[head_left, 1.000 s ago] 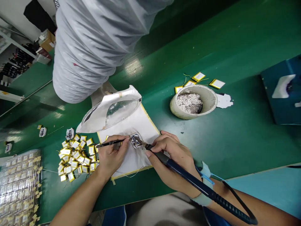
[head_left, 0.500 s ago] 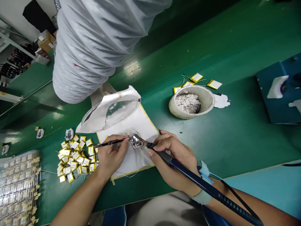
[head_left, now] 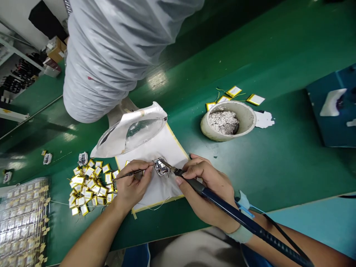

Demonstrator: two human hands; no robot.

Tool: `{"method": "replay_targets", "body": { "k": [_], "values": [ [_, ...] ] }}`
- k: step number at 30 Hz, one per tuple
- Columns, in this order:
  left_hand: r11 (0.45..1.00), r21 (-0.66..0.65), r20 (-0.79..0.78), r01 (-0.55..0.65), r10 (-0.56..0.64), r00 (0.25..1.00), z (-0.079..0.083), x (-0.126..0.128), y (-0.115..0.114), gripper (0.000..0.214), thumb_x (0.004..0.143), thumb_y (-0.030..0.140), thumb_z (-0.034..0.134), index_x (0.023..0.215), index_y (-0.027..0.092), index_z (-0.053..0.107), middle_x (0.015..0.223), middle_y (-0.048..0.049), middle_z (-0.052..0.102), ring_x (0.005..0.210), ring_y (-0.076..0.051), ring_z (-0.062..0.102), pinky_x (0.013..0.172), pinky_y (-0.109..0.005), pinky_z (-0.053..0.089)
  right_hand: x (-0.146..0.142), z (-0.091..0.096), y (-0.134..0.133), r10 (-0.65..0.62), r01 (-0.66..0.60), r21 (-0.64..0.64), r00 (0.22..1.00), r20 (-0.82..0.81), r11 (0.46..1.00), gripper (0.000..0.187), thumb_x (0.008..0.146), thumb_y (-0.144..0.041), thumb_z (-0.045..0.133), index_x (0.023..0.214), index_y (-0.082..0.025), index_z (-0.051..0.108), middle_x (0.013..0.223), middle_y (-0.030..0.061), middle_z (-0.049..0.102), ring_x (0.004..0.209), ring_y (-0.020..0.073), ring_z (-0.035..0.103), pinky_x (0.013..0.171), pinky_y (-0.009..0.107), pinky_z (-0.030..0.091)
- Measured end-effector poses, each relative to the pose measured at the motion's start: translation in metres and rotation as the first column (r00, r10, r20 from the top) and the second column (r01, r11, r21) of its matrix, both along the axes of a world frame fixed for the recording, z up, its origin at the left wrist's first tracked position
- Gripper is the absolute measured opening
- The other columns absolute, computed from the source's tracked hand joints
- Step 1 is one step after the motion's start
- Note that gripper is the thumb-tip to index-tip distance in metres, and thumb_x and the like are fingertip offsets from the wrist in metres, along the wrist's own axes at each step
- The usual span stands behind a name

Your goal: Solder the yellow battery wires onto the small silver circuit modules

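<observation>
- I get bright, even overhead light, with a glare patch (head_left: 157,79) on the green bench (head_left: 278,159) at upper centre.
- The bench darkens at top, beside the white duct (head_left: 100,63).
- My view bends near the edges; the plastic tray (head_left: 23,222) at lower left looks soft.

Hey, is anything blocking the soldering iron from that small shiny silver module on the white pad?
Nothing visible does. The thin metal tip of the dark blue soldering iron in the right hand is right at the shiny silver module. The left hand, holding slim black tweezers, sits on the module's opposite side, clear of the iron.
</observation>
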State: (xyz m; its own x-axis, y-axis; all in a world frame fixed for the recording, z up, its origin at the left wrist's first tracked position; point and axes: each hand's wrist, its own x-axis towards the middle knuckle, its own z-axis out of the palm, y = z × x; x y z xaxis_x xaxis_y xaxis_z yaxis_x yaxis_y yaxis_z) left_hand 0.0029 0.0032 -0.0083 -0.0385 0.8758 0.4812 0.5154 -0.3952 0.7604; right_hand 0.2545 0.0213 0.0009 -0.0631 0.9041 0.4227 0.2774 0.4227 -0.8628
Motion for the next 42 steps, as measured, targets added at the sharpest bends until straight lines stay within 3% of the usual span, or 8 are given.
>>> {"method": "replay_targets", "body": {
  "k": [4, 7, 11, 23, 28, 32, 36, 42],
  "values": [
    [0.991, -0.018, -0.075, -0.132, 0.13, 0.989, -0.0043, 0.0014, -0.0018, 0.009, 0.12, 0.035, 0.096, 0.12, 0.027, 0.091, 0.105, -0.0042, 0.096, 0.09, -0.023, 0.098, 0.081, -0.032, 0.083, -0.0005, 0.0003, 0.0005, 0.015, -0.015, 0.013, 1.0, 0.022, 1.0, 0.023, 0.112, -0.023, 0.085, 0.106, -0.034, 0.066, 0.085, -0.0086, 0.077, 0.075, 0.0206, 0.084, 0.112, 0.053, 0.079],
    [0.986, -0.015, -0.108, -0.169, 0.166, 0.98, -0.0047, 0.0025, -0.0018, 0.012, 0.119, 0.038, 0.096, 0.116, 0.027, 0.093, 0.102, -0.0052, 0.095, 0.087, -0.025, 0.098, 0.077, -0.033, 0.083, -0.0009, 0.0003, 0.0014, 0.018, -0.019, 0.02, 0.999, 0.044, 1.0, 0.023, 0.112, -0.024, 0.085, 0.105, -0.034, 0.065, 0.084, -0.008, 0.078, 0.073, 0.0212, 0.082, 0.111, 0.056, 0.079],
    [0.986, 0.006, -0.124, -0.168, 0.167, 0.978, -0.0029, 0.0033, -0.0008, 0.007, 0.117, 0.033, 0.096, 0.114, 0.027, 0.094, 0.102, -0.0033, 0.095, 0.086, -0.023, 0.098, 0.076, -0.03, 0.081, -0.0016, 0.0001, 0.0021, 0.011, -0.011, 0.014, 0.999, 0.032, 1.0, 0.022, 0.109, -0.025, 0.086, 0.103, -0.035, 0.067, 0.083, -0.008, 0.078, 0.071, 0.0218, 0.081, 0.108, 0.058, 0.079],
    [0.974, 0.007, -0.125, -0.225, 0.224, 0.967, -0.0057, 0.0032, -0.0017, 0.027, 0.118, 0.05, 0.096, 0.108, 0.025, 0.094, 0.099, -0.0056, 0.095, 0.087, -0.024, 0.098, 0.079, -0.032, 0.085, -0.0012, -0.0042, 0.0002, 0.027, -0.028, 0.02, 0.999, 0.04, 0.999, 0.023, 0.11, -0.022, 0.086, 0.104, -0.034, 0.067, 0.085, -0.0071, 0.077, 0.073, 0.0227, 0.081, 0.112, 0.058, 0.079],
    [0.986, 0.014, -0.122, -0.167, 0.168, 0.978, -0.0022, 0.0041, -0.0006, 0.019, 0.12, 0.043, 0.095, 0.113, 0.025, 0.094, 0.103, -0.0055, 0.097, 0.089, -0.024, 0.1, 0.08, -0.03, 0.084, 0.0, -0.0027, -0.002, 0.017, -0.017, -0.021, 1.0, 0.003, 1.0, 0.024, 0.109, -0.022, 0.088, 0.104, -0.035, 0.069, 0.087, -0.0049, 0.079, 0.081, 0.0259, 0.085, 0.115, 0.06, 0.08],
    [0.98, 0.005, -0.162, -0.2, 0.198, 0.967, -0.0017, 0.0048, 0.0003, 0.027, 0.12, 0.049, 0.094, 0.109, 0.025, 0.096, 0.1, -0.0069, 0.096, 0.088, -0.025, 0.099, 0.079, -0.031, 0.084, 0.0006, -0.0018, -0.0009, 0.034, -0.035, -0.031, 0.999, -0.016, 0.999, 0.025, 0.105, -0.02, 0.092, 0.102, -0.034, 0.072, 0.085, -0.0055, 0.079, 0.076, 0.0244, 0.083, 0.114, 0.059, 0.08],
    [0.974, 0.003, -0.186, -0.226, 0.223, 0.957, -0.0027, 0.0051, 0.0002, 0.032, 0.119, 0.053, 0.095, 0.105, 0.024, 0.097, 0.097, -0.0066, 0.095, 0.084, -0.023, 0.098, 0.075, -0.029, 0.083, -0.0001, -0.0028, -0.0001, 0.036, -0.036, -0.011, 0.999, 0.022, 0.999, 0.022, 0.11, -0.025, 0.089, 0.102, -0.035, 0.071, 0.084, -0.0058, 0.078, 0.073, 0.0233, 0.081, 0.116, 0.06, 0.08],
    [0.977, -0.008, -0.174, -0.213, 0.208, 0.963, -0.0017, 0.0055, -0.0009, 0.03, 0.12, 0.053, 0.095, 0.109, 0.025, 0.096, 0.098, -0.0058, 0.095, 0.081, -0.022, 0.097, 0.071, -0.026, 0.081, -0.0017, -0.0036, -0.0003, 0.032, -0.032, -0.009, 0.999, 0.005, 0.999, 0.023, 0.108, -0.022, 0.089, 0.102, -0.035, 0.071, 0.083, -0.007, 0.078, 0.073, 0.0224, 0.079, 0.115, 0.058, 0.078]
  ]
}}
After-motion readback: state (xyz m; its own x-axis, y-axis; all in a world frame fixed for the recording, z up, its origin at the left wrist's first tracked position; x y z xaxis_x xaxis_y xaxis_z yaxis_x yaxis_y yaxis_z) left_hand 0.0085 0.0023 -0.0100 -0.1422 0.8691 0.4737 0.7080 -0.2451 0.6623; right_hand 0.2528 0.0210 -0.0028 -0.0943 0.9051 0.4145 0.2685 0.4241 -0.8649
